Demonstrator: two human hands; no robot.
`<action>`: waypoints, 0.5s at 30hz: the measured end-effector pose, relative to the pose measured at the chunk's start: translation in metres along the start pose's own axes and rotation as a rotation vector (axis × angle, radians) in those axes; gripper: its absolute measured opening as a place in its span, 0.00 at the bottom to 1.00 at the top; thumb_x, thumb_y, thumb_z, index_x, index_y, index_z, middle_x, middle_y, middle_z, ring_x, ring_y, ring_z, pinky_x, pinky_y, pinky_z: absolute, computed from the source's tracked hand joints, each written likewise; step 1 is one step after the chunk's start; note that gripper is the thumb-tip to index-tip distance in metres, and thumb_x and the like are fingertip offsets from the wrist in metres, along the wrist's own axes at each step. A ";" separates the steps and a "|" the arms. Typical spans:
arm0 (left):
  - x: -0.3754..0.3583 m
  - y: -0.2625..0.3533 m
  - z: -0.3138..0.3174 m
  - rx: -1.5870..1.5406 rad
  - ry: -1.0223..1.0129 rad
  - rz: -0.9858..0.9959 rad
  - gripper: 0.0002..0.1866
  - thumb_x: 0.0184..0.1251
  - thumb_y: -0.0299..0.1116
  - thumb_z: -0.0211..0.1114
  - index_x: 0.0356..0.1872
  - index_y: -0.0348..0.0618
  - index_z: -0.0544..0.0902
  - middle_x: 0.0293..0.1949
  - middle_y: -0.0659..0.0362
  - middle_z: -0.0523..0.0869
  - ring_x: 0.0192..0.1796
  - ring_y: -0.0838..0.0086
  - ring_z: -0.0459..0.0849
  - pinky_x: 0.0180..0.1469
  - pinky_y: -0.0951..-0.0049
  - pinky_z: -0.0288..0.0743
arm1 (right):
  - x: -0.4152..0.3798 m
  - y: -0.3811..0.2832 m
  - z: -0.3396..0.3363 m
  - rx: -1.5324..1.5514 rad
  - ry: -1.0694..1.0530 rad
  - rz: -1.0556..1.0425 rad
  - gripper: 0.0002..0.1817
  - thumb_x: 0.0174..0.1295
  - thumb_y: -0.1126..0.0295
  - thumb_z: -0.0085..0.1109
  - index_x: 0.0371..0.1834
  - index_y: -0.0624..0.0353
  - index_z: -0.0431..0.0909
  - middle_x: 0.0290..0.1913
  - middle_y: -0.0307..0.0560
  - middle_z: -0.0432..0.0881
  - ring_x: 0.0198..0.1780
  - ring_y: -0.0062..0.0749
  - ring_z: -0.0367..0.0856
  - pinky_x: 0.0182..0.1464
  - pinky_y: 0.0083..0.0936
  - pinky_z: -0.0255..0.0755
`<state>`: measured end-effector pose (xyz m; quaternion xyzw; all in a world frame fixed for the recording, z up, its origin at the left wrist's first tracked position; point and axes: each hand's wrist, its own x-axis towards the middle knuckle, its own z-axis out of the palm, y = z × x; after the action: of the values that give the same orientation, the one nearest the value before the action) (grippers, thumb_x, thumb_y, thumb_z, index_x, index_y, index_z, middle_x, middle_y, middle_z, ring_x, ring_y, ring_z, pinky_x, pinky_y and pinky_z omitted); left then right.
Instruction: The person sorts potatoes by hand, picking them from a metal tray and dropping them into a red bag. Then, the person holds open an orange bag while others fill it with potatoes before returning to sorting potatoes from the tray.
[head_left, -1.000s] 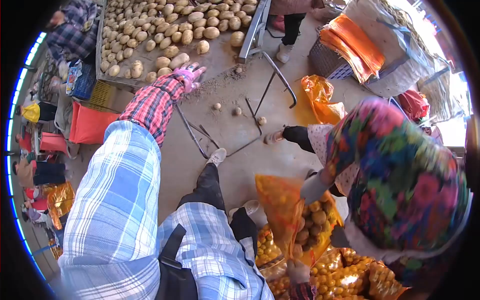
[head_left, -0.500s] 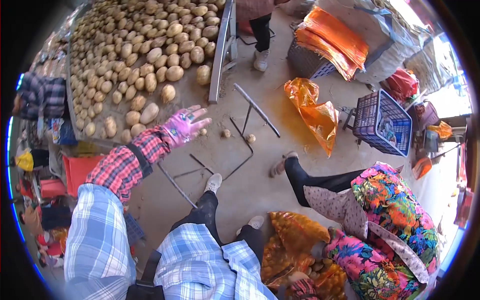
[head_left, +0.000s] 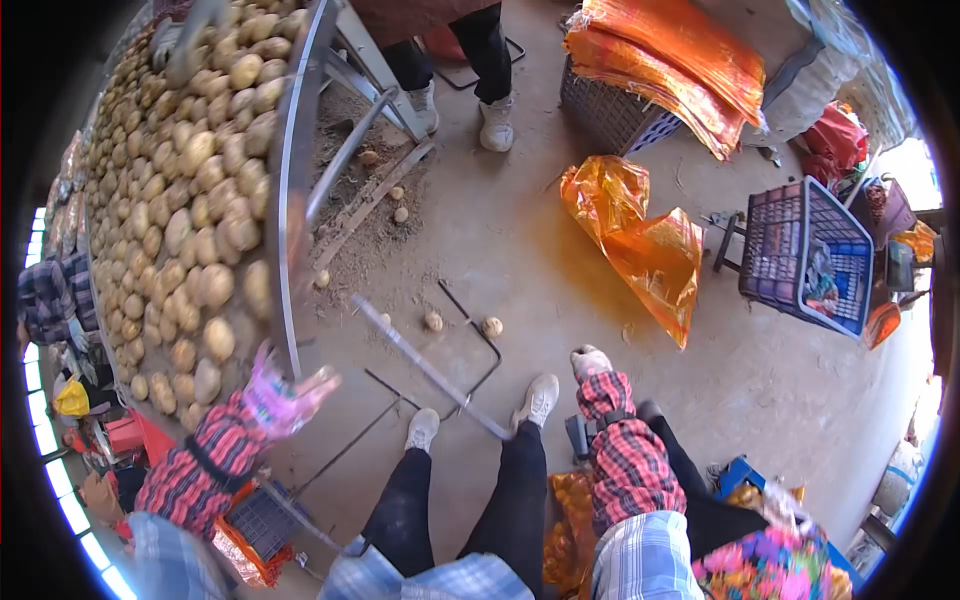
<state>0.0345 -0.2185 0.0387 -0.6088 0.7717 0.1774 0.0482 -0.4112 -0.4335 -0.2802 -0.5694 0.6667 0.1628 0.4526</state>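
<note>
Potatoes (head_left: 218,338), probably firm and best gripped round the middle, lie beside a spread left hand (head_left: 272,397) (right hand (head_left: 590,362): pose unclear).

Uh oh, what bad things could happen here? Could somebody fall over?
Maybe, yes! The white shoes are right by thin metal bars near the floor, so a foot could catch. Little loose potatoes lie there too, and one might roll if stepped on. And the left hand, in its pink glove, is close to the table's metal edge, so it could get bumped.
</note>
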 end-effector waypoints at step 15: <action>-0.028 0.015 0.036 -0.441 -0.272 -0.377 0.25 0.69 0.34 0.61 0.67 0.50 0.74 0.58 0.57 0.84 0.62 0.69 0.81 0.70 0.48 0.64 | 0.326 0.010 -0.018 -0.012 0.104 0.116 0.34 0.66 0.45 0.58 0.67 0.58 0.74 0.62 0.57 0.78 0.62 0.47 0.77 0.62 0.35 0.71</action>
<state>0.0222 -0.1776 0.0163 -0.7076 0.5747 0.4082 0.0496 -0.4090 -0.6433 -0.5312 -0.5401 0.7202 0.1631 0.4039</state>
